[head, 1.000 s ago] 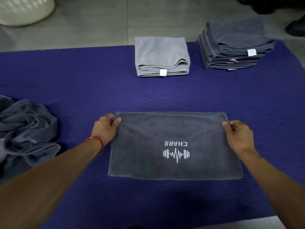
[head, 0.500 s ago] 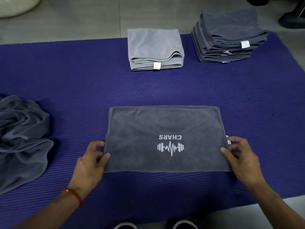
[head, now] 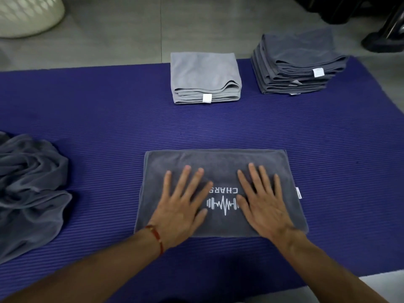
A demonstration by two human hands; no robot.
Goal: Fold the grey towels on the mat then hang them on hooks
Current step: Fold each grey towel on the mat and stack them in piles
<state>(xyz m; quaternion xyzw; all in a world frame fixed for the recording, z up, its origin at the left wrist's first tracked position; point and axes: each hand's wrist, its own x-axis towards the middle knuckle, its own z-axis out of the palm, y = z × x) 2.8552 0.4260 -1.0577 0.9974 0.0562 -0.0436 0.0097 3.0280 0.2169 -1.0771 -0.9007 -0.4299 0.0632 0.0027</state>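
Note:
A dark grey towel (head: 218, 160) with a white CHARS logo lies folded flat in a rectangle on the blue ribbed mat (head: 109, 132). My left hand (head: 183, 204) presses flat on its left half, fingers spread and straight. My right hand (head: 262, 200) lies flat on its right half in the same way, partly covering the logo. A light grey folded towel stack (head: 205, 77) sits at the mat's far edge in the middle. A taller stack of dark grey folded towels (head: 297, 62) stands at the far right.
A crumpled heap of dark grey towels (head: 28, 189) lies at the mat's left edge. A white laundry basket (head: 28, 16) stands on the tiled floor at the far left. A dark object's base (head: 384, 38) is at the far right corner.
Both hands left the towel's side edges and moved inward onto its top, now lying flat with fingers spread. The towel has not shifted on the mat.

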